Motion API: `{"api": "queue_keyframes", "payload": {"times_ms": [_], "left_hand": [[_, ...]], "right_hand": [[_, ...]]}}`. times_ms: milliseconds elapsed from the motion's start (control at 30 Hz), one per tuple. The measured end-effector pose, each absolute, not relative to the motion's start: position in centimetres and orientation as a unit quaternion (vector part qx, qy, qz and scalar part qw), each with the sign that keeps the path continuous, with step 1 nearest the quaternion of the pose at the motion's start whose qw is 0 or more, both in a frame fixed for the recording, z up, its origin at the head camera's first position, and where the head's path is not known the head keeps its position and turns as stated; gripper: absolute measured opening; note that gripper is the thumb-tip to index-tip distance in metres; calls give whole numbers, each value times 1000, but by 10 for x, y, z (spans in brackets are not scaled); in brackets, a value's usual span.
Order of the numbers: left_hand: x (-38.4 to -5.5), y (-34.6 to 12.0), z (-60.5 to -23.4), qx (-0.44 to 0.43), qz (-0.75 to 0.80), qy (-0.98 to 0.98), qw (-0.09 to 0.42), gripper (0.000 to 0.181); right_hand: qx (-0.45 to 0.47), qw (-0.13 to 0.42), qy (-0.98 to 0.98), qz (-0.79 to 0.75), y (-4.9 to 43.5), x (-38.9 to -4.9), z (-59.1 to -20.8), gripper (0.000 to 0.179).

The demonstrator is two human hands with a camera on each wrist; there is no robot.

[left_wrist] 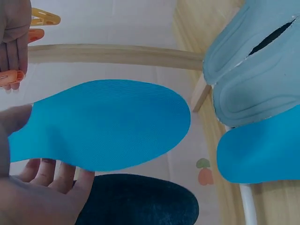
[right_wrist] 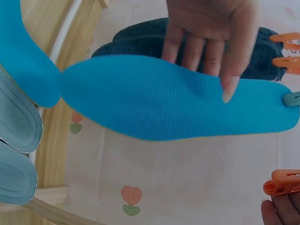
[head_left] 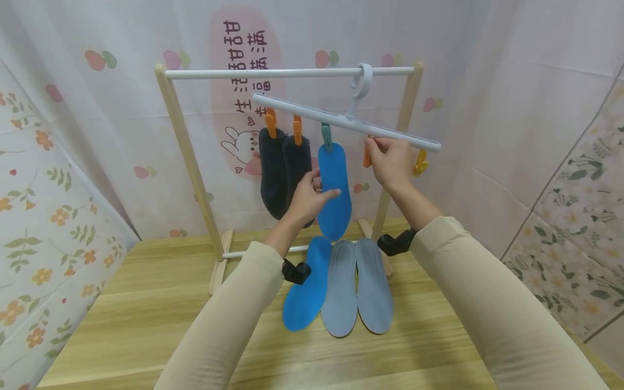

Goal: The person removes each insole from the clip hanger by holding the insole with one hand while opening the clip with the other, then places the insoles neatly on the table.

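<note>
A blue insole [head_left: 335,197] hangs from the white hanger [head_left: 341,120] by a teal clip [head_left: 326,136]. My left hand [head_left: 309,197] holds this insole at its side edge, thumb on its front face and fingers behind. At the hanger's right part, my right hand [head_left: 392,162] pinches an orange clip [left_wrist: 11,77]. Two dark fuzzy insoles [head_left: 274,173] hang to the left of the blue one from orange clips [head_left: 297,130]. Beside the right hand are a yellow clip [head_left: 420,162] and another orange clip [left_wrist: 36,34], which the right hand hides in the head view.
The hanger tilts down to the right on the white rail [head_left: 292,73] of a wooden stand [head_left: 190,157]. On the wooden table [head_left: 146,303] lie another blue insole [head_left: 307,292] and two grey insoles [head_left: 340,298]. A printed curtain [head_left: 122,135] hangs behind.
</note>
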State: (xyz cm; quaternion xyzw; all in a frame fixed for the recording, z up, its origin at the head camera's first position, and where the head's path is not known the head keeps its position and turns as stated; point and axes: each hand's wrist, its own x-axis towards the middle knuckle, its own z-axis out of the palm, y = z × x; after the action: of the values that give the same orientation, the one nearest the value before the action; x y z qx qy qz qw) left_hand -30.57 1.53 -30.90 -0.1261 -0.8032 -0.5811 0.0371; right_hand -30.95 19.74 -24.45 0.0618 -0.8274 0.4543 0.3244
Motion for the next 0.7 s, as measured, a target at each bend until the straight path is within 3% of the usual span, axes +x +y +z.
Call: {"api": "queue_keyframes", "payload": {"times_ms": [267,700], "left_hand": [[-303,14,-328,-116,-555,-822,53,46],[-301,15,-334,-77,-538,-837,72,37]], "right_hand": [[67,323,-821,466,197,-309,-245,31],[64,342,-831,433,201,-309,-244,34]]}}
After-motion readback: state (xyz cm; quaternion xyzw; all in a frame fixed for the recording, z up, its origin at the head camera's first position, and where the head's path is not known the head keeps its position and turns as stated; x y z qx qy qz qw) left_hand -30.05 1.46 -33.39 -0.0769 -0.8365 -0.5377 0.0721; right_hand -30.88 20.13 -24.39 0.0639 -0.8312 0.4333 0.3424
